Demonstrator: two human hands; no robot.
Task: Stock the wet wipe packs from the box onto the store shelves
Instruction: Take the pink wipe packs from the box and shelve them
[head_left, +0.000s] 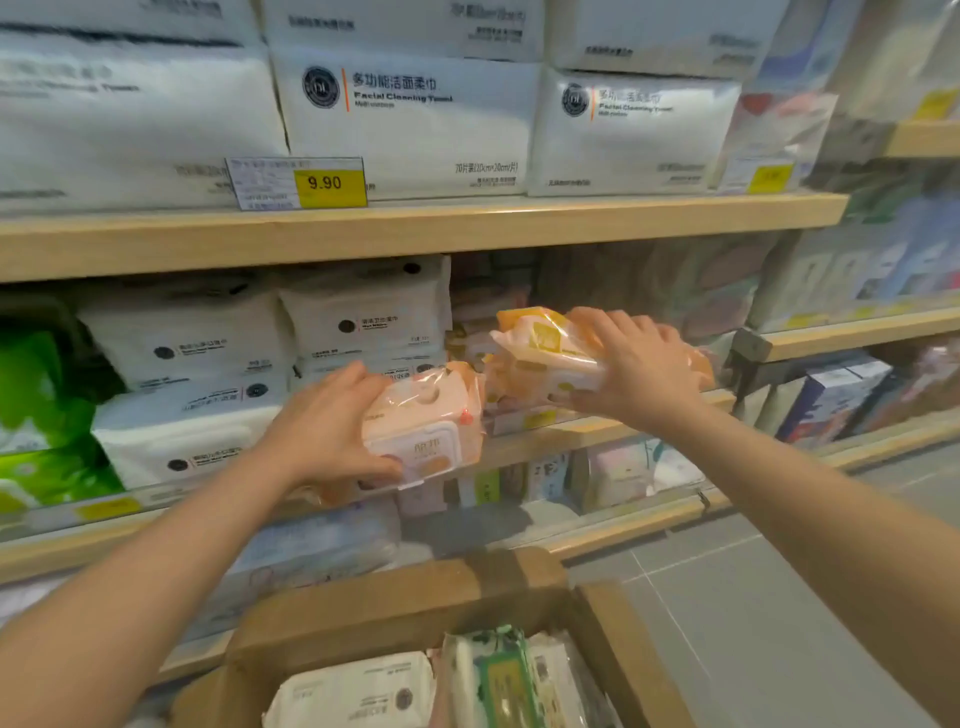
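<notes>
Nearest: open cardboard box (395, 597) at bottom centre, flaps up, with wet wipe packs inside: a white pack (358, 691) lying flat and a green-and-white pack (498, 675) standing on edge beside it. Grey tiled floor (753, 597) to the right of the box.

Both arms reach out over the box to the middle shelf (597, 426).

Left hand (327, 431): fingers curled round the left end of a peach-orange wipe pack (426, 426), thumb underneath. Pack is tilted, flip lid facing the camera, held at the shelf's front edge. Can't tell whether it touches the shelf.

Right hand (639, 364): fingers spread over the top and clamped on a yellow-and-orange wipe pack (545, 353), thumb on its near side. That pack is further in, over the shelf, on or just above other orange packs in the same bay; contact unclear through blur.

Left of the hands on the same shelf: stacked white packs (197, 374), then green packs (36, 415) at far left.

Upper shelf (415, 228): big white facial towel packs (410, 119), yellow price tag (322, 183) reading 9.90 on the front edge.
</notes>
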